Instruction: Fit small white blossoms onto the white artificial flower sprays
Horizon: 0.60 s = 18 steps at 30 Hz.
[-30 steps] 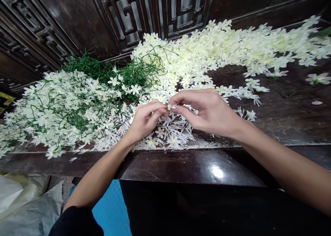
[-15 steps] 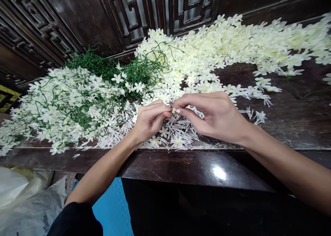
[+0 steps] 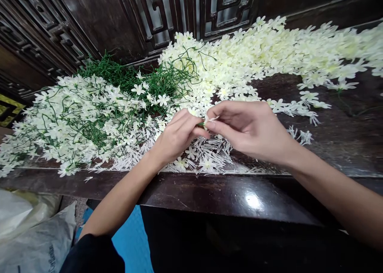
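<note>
While left fingers (image 3: 201,133) face right fingers (image 3: 222,129), flower (image 3: 206,121) sits between — seemingly pinched.

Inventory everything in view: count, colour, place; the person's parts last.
Small narrow-petalled flower: one, white, held at centre
Flowers on wiry stems: many, white and green, left
Loose flower heads: many, cream, back centre to right
Tangled wiry stems: many, green, back left
Thin straight sprigs: many, white, front centre
Glossy wooden surface: one, dark brown, under flowers
Carved wooden lattice panels: several, dark brown, behind
Crumpled bags: at least two, whitish, lower left
Textured item, unclear: one, blue, bottom left
Patterned panel: one, yellow and black, far left
Sleeve: one, black, lower left
Left hand: one, bare, pinching the small flower
Right hand: one, bare, on its petals
</note>
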Tool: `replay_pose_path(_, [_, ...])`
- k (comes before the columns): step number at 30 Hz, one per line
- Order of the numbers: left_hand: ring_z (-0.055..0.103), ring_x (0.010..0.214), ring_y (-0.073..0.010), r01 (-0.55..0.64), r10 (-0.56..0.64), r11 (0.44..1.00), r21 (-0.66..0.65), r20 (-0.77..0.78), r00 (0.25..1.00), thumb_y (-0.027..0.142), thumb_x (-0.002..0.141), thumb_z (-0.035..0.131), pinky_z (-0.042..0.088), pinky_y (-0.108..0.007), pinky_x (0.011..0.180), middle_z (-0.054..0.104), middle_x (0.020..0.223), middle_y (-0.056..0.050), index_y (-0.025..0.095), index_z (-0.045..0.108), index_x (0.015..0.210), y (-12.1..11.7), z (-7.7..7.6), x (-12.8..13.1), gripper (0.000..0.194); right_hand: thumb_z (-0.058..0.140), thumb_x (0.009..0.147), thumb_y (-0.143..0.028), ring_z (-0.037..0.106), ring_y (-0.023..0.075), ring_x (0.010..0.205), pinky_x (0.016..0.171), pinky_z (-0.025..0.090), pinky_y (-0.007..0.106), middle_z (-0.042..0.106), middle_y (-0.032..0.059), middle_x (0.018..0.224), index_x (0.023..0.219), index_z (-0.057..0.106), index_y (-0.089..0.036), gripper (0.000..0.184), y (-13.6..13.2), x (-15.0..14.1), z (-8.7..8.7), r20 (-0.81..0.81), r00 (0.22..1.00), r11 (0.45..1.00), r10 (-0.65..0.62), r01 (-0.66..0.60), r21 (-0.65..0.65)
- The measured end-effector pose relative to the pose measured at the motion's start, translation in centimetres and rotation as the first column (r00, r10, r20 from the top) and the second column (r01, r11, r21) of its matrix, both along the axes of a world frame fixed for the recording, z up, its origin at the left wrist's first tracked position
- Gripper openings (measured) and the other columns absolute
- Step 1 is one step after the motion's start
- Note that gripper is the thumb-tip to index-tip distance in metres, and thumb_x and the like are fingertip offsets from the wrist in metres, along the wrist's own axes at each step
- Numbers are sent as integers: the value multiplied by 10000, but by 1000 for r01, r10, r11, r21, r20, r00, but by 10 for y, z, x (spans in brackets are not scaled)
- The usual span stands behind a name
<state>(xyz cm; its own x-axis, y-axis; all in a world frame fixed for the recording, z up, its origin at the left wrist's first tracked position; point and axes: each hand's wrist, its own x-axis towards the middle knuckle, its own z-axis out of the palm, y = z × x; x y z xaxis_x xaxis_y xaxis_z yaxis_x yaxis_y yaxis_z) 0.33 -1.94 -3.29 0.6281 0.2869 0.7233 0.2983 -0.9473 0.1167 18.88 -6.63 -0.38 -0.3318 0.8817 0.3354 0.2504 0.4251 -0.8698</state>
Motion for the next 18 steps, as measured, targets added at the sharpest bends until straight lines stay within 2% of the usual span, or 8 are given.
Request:
replay_pose_path(2, [469,659,-131,-5,6,999,43,-18,1000,285,929,552,424,-242,602,602,727,-14,154,515,1003,1,1,-2,154,640,858,-261,589,155,598,486,480,297,647,29,734,841,627,-195,69,2,1,1,-78,996,996,-30,23,-92])
replay_pose_path(5, [522,695,-135,-33,35,999,40,-37,999,214,925,569,447,-245,631,655,784,-19,155,492,1156,3,2,-6,251,701,811,-276,611,150,610,524,518,290,658,22,725,817,642,-191,104,5,3,3,-150,989,986,-17,-7,-164])
replay_pose_path(7, [538,687,-133,-35,36,999,36,-22,999,195,929,564,448,-253,636,666,794,-7,190,499,1168,5,2,-8,248,720,792,-274,626,145,620,568,547,285,663,13,728,792,638,-193,115,6,3,3,-186,983,982,8,-43,-184])
replay_pose_path(10, [531,661,-133,-1,-1,998,65,25,1000,239,952,524,435,-270,627,663,793,-8,204,545,1052,6,3,-7,108,720,792,-276,635,144,637,606,561,287,663,7,737,782,631,-197,120,7,4,1,-199,979,977,43,-83,-197])
replay_pose_path(12, [521,664,-142,1,-2,1000,6,31,1000,282,982,450,429,-291,636,650,769,-20,191,558,942,5,4,-5,147,712,802,-280,625,152,640,596,548,300,651,8,725,801,629,-202,114,6,3,-1,-187,981,981,40,-74,-180])
replay_pose_path(15, [490,649,-148,17,-10,980,-199,34,999,321,1010,345,425,-324,679,603,696,-14,190,540,805,0,7,-2,311,682,825,-273,604,173,650,576,517,330,636,18,725,814,624,-216,82,4,2,-2,-130,991,993,14,-29,-116])
replay_pose_path(18, [466,657,-148,54,-38,943,-328,54,998,302,1008,352,417,-319,678,554,654,-1,198,507,743,-4,8,-1,324,629,845,-231,567,173,613,506,457,331,638,22,738,817,635,-230,29,3,2,-2,-37,999,1000,-1,1,-1])
